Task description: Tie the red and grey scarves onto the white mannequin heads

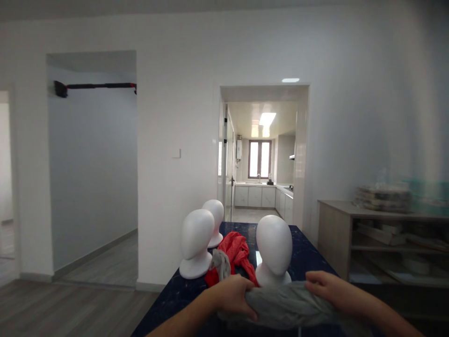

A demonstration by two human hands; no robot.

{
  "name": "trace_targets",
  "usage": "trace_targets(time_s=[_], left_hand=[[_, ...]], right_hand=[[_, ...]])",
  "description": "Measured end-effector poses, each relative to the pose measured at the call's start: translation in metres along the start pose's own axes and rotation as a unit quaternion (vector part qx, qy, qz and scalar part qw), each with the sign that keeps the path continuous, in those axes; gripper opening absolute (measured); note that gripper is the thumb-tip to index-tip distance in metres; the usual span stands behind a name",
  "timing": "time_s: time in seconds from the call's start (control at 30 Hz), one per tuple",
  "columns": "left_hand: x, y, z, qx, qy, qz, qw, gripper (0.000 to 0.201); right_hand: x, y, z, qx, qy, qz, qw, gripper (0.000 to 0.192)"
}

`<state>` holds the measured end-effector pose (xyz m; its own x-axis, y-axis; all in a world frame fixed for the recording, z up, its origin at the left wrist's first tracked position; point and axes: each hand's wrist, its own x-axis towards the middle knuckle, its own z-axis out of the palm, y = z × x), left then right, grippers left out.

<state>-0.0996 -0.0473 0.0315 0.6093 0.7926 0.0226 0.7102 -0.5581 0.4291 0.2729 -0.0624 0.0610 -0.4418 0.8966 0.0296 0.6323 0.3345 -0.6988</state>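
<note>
A grey scarf (pixel 284 304), bunched lengthwise, stretches between my two hands above the near part of the table. My left hand (pixel 233 295) is closed around its left part, thumb toward me. At the other side my right hand (pixel 328 288) grips the cloth, with the thumb on top. Just beyond the scarf stands a white foam mannequin head (pixel 274 245), its base partly hidden by the cloth. A red scarf (pixel 235 250) lies crumpled on the table left of that head, with a grey piece of cloth (pixel 220 263) against it.
Two more white mannequin heads, a nearer one (pixel 197 238) and a farther one (pixel 214 217), stand at the table's left edge. The dark blue table (pixel 303 243) runs toward a kitchen doorway. At right is a wooden shelf unit (pixel 335 229) with items on it.
</note>
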Motion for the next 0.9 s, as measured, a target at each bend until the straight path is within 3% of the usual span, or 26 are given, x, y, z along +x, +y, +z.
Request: trace_targets(time_s=[0.1, 0.17, 0.33, 0.4, 0.47, 0.57, 0.63, 0.7, 0.8, 0.9], left_hand=[[-0.007, -0.005, -0.015, 0.019, -0.021, -0.011, 1.000, 0.042], [-0.009, -0.010, -0.016, 0.033, -0.024, -0.021, 0.999, 0.039], [-0.008, -0.028, -0.005, 0.065, -0.044, -0.059, 0.995, 0.049], [-0.010, -0.034, -0.003, 0.063, -0.057, -0.068, 0.994, 0.050], [-0.015, -0.039, -0.004, 0.045, -0.064, -0.075, 0.994, 0.052], [-0.023, -0.043, -0.009, 0.031, -0.074, -0.088, 0.993, 0.059], [-0.029, -0.045, -0.011, 0.039, -0.080, -0.088, 0.992, 0.058], [-0.034, -0.046, -0.013, 0.051, -0.081, -0.083, 0.992, 0.043], [-0.040, -0.045, -0.020, 0.063, -0.040, -0.059, 0.995, 0.026], [-0.044, -0.044, -0.032, 0.040, 0.006, -0.030, 0.999, 0.025]], right_hand=[[0.003, 0.027, -0.027, -0.076, 0.075, -0.003, 0.994, 0.046], [0.005, 0.046, -0.033, -0.093, 0.096, -0.003, 0.991, 0.047], [0.005, 0.085, -0.004, -0.092, 0.090, 0.021, 0.991, 0.047], [0.005, 0.091, 0.011, -0.008, 0.117, 0.021, 0.993, 0.047], [0.006, 0.091, 0.021, 0.143, 0.158, 0.038, 0.976, 0.044], [0.005, 0.080, 0.026, 0.385, 0.209, 0.103, 0.893, 0.039], [0.002, 0.070, 0.024, 0.484, 0.194, 0.145, 0.841, 0.038], [-0.002, 0.060, 0.021, 0.537, 0.144, 0.168, 0.814, 0.039], [-0.007, 0.049, 0.016, 0.572, 0.077, 0.179, 0.797, 0.044], [-0.011, 0.045, 0.013, 0.577, 0.034, 0.172, 0.798, 0.046]])
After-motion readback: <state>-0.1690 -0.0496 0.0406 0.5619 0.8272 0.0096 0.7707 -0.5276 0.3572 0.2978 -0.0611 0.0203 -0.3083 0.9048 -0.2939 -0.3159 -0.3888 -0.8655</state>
